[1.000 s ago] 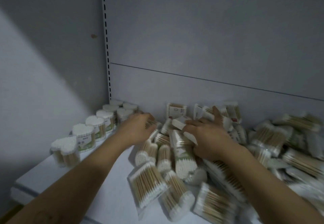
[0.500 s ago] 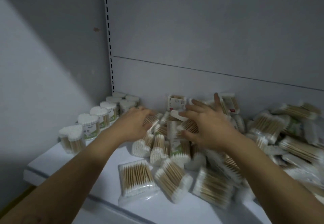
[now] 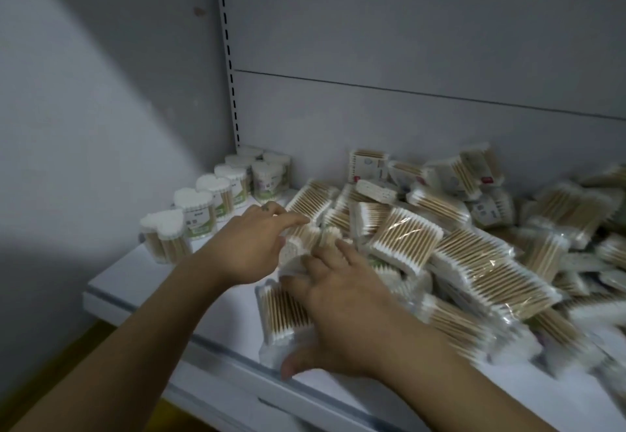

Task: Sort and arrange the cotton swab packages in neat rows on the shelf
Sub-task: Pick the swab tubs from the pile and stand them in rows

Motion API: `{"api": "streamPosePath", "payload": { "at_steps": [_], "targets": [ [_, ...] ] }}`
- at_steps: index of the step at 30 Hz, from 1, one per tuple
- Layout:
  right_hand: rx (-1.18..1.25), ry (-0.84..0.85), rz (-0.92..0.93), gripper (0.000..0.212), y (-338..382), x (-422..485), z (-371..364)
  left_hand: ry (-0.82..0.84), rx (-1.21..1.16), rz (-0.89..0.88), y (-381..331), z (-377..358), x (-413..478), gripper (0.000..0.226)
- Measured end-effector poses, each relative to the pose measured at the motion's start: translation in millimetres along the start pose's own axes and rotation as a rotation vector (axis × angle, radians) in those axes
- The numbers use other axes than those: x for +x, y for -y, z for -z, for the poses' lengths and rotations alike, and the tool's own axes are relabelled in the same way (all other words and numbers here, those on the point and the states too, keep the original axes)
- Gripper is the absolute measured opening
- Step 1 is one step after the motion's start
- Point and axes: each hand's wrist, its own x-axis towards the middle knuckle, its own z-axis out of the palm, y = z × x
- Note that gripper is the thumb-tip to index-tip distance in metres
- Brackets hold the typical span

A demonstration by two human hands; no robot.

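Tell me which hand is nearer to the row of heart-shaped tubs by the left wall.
Left. The left hand is just right of the row of heart-shaped tubs; the right hand is farther right, on a flat pack.

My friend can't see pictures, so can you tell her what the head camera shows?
A person's left hand and right hand reach into the near edge of a big messy pile of bagged cotton swabs on a white shelf. By the left wall, heart-shaped swab tubs stand upright in neat rows.
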Motion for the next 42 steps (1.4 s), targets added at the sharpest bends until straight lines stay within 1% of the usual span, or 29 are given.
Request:
{"api": "streamPosePath", "payload": {
  "at_steps": [2,4,6,7,8,10,12,15,17,19,20,21,22,23,24,25,26,28,30,32,34,36,38,40,42],
  "targets": [
    [-0.106,-0.013,0.028,0.090,5.8,12.1,-1.6,0.037,-0.109,-0.028,3.2,0.2,1.1,0.047],
    [-0.140,-0.025,0.050,0.073,6.0,16.7,-1.9,0.052,-0.156,-0.047,4.6,0.2,1.1,0.045],
    [-0.153,-0.110,0.076,0.050,3.3,15.9,-3.5,0.026,-0.191,-0.050,6.8,1.7,1.0,0.042],
    [-0.138,-0.166,0.067,0.040,1.2,14.0,-3.1,0.014,-0.198,-0.051,7.8,3.3,1.5,0.041],
    [-0.100,-0.200,0.043,0.036,-1.9,11.4,-1.1,0.006,-0.197,-0.052,8.5,5.6,2.6,0.040],
    [0.024,-0.276,-0.013,0.037,-12.0,4.9,6.6,-0.021,-0.207,-0.047,9.0,12.0,5.5,0.038],
    [0.121,-0.425,-0.087,0.042,-28.5,-3.5,21.8,-0.078,-0.251,-0.036,8.0,19.6,9.6,0.034],
    [0.030,-0.663,-0.196,0.043,-66.5,-14.4,50.3,-0.140,-0.298,-0.030,1.8,30.7,20.4,0.027],
    [-0.036,-0.729,-0.308,0.039,-98.2,-20.2,65.2,-0.115,-0.288,-0.028,-4.7,34.2,30.3,0.030],
    [-0.087,-0.691,-0.485,0.035,-134.1,-26.7,73.6,-0.073,-0.222,-0.030,-11.9,32.6,38.6,0.036],
    [-0.109,-0.625,-0.587,0.037,-151.6,-31.3,75.2,-0.058,-0.185,-0.024,-15.8,30.3,41.0,0.039],
    [-0.127,-0.503,-0.684,0.044,-166.3,-36.8,74.8,-0.050,-0.153,-0.017,-19.0,27.2,42.5,0.042],
    [-0.123,-0.338,-0.758,0.056,-176.6,-42.3,72.4,-0.047,-0.121,-0.013,-21.3,23.6,43.4,0.043],
    [-0.075,-0.153,-0.803,0.075,-182.2,-47.9,67.9,-0.049,-0.095,-0.010,-22.7,19.8,43.1,0.044],
    [0.000,-0.038,-0.813,0.093,-183.4,-52.6,60.6,-0.050,-0.083,-0.004,-24.1,16.4,41.8,0.043],
    [0.053,-0.023,-0.795,0.102,-179.5,-55.5,52.5,-0.056,-0.091,0.007,-25.0,14.3,40.0,0.043],
    [0.084,-0.081,-0.764,0.102,-172.1,-56.7,46.3,-0.067,-0.106,0.023,-25.4,13.3,38.2,0.042],
    [0.096,-0.181,-0.720,0.092,-149.8,-58.0,41.4,-0.083,-0.103,0.054,-22.8,11.1,35.4,0.043],
    [0.082,-0.202,-0.660,0.081,-126.9,-56.8,39.1,-0.062,-0.077,0.097,-18.2,7.4,31.6,0.049],
    [0.096,-0.215,-0.553,0.078,-104.0,-52.9,36.3,-0.044,-0.088,0.169,-15.1,2.3,25.5,0.060],
    [0.114,-0.228,-0.448,0.075,-80.5,-42.7,31.8,-0.060,-0.125,0.231,-12.6,-4.0,20.7,0.064],
    [0.131,-0.219,-0.368,0.072,-61.6,-27.9,26.2,-0.099,-0.149,0.274,-12.0,-10.8,17.6,0.057],
    [0.148,-0.192,-0.314,0.066,-47.8,-11.8,20.4,-0.102,-0.172,0.303,-12.5,-18.9,15.7,0.047],
    [0.147,-0.189,-0.296,0.064,-40.1,2.3,15.6,-0.083,-0.193,0.329,-13.4,-24.2,14.2,0.045],
    [0.156,-0.219,-0.305,0.062,-38.4,13.3,15.0,-0.116,-0.199,0.327,-11.7,-19.5,13.8,0.042]
  ]
}}
